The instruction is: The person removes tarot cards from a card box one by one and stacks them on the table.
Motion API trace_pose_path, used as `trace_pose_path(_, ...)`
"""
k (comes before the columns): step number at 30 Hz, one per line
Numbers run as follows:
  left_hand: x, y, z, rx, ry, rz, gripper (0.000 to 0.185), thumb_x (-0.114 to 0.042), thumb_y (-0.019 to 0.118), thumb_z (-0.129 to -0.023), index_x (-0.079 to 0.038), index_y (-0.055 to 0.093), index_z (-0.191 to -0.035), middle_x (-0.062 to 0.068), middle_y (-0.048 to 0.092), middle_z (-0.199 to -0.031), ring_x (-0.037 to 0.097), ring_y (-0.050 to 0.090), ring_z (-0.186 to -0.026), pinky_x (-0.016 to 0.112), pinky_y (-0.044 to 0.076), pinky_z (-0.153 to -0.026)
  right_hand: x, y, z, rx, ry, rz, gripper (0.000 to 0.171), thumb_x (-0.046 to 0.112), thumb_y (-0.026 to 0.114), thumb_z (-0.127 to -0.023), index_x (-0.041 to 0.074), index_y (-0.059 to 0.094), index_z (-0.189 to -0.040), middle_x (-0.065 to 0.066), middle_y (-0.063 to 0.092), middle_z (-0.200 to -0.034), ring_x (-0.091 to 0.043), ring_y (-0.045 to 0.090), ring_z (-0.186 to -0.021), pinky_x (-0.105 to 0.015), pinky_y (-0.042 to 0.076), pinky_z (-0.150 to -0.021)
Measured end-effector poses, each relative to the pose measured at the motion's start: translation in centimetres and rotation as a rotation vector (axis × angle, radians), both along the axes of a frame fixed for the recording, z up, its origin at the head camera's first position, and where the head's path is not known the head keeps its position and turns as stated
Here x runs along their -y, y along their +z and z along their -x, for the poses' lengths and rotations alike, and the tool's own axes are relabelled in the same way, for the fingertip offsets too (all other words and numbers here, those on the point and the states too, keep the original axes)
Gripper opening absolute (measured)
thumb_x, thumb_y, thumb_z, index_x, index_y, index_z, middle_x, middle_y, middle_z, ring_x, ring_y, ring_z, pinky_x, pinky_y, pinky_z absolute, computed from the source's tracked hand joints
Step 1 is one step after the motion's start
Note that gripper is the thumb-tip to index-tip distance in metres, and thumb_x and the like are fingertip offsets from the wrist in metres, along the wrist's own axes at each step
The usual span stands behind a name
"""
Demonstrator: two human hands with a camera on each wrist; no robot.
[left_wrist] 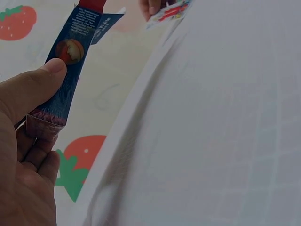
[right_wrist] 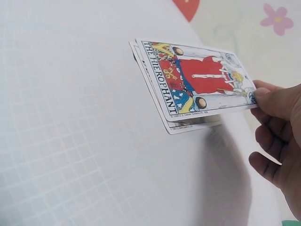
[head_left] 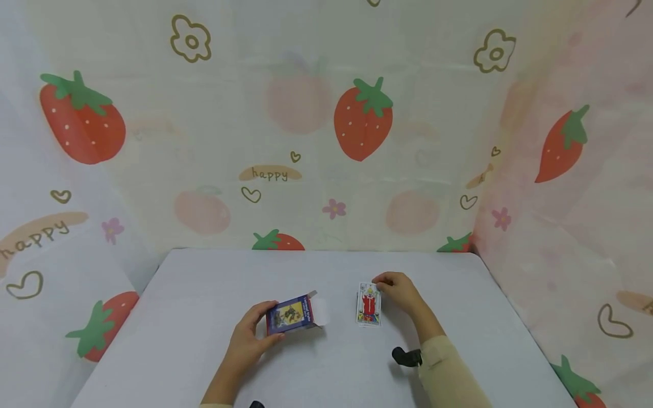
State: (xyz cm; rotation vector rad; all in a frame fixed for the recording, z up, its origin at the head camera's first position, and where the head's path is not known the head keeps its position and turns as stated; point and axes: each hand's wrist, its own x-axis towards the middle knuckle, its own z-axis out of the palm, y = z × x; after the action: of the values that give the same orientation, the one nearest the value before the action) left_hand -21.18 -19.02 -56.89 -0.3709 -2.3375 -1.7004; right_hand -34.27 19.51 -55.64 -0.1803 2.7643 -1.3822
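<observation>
**Card box and tarot stack on a pale table**

A white table [head_left: 204, 340] fills the lower frame, with a strawberry-print curtain [head_left: 326, 141] behind. At lower centre, the left hand [head_left: 247, 340] clamps thumb and curled fingers on an open blue card box [head_left: 291, 315]. Just right, the right hand [head_left: 400, 292] pinches the far end of a card stack [head_left: 368, 305], Hierophant uppermost.

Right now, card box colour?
Dark blue card box, white inside flap; head view shows it best.

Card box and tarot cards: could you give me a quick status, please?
Left hand grips blue card box, flap open. Right hand pinches tarot cards at far edge, Hierophant on top. Nothing between them on table.
</observation>
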Motion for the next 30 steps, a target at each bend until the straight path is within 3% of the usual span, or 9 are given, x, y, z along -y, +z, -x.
trace_pose_path(5, 0.4, -1.9, 1.1, -0.021, 0.005, 0.013, 0.076, 0.003, 0.088, -0.072, -0.005, 0.056, -0.14, 0.013, 0.057, -0.144, 0.027, 0.046, -0.142, 0.005, 0.026, -0.115, 0.0, -0.3, 0.3, 0.004, 0.034, -0.029, 0.014, 0.01, 0.064, -0.1, 0.006, 0.075, -0.107, -0.006, 0.072, -0.105, -0.021, 0.063, -0.097, -0.037, 0.058, -0.085)
trace_pose_path(8, 0.7, -2.3, 1.4, -0.035, -0.005, 0.018, 0.076, -0.001, 0.09, -0.072, -0.01, 0.057, -0.14, 0.012, 0.057, -0.145, 0.027, 0.046, -0.141, 0.004, 0.027, -0.114, 0.1, -0.5, 0.4, 0.004, 0.043, -0.041, 0.014, 0.009, 0.064, -0.1, 0.005, 0.075, -0.106, -0.007, 0.073, -0.104, -0.021, 0.064, -0.098, -0.039, 0.058, -0.087)
trace_pose_path(16, 0.8, -2.1, 1.3, -0.019, -0.02, 0.009, 0.076, -0.006, 0.091, -0.073, -0.012, 0.058, -0.14, 0.007, 0.057, -0.146, 0.03, 0.044, -0.144, 0.005, 0.027, -0.115, 0.4, -1.5, 1.0, 0.018, 0.034, -0.076, 0.012, 0.009, 0.065, -0.1, 0.008, 0.076, -0.105, -0.004, 0.072, -0.104, -0.019, 0.063, -0.099, -0.041, 0.057, -0.09)
trace_pose_path(30, 0.9, -2.2, 1.2, -0.021, -0.002, 0.036, 0.075, -0.009, 0.091, -0.074, -0.01, 0.057, -0.141, 0.002, 0.058, -0.145, 0.029, 0.047, -0.143, 0.007, 0.028, -0.115, 0.7, -2.7, 1.4, -0.041, 0.039, -0.147, 0.01, 0.009, 0.067, -0.098, 0.011, 0.077, -0.1, -0.004, 0.072, -0.104, -0.021, 0.064, -0.103, -0.045, 0.055, -0.095)
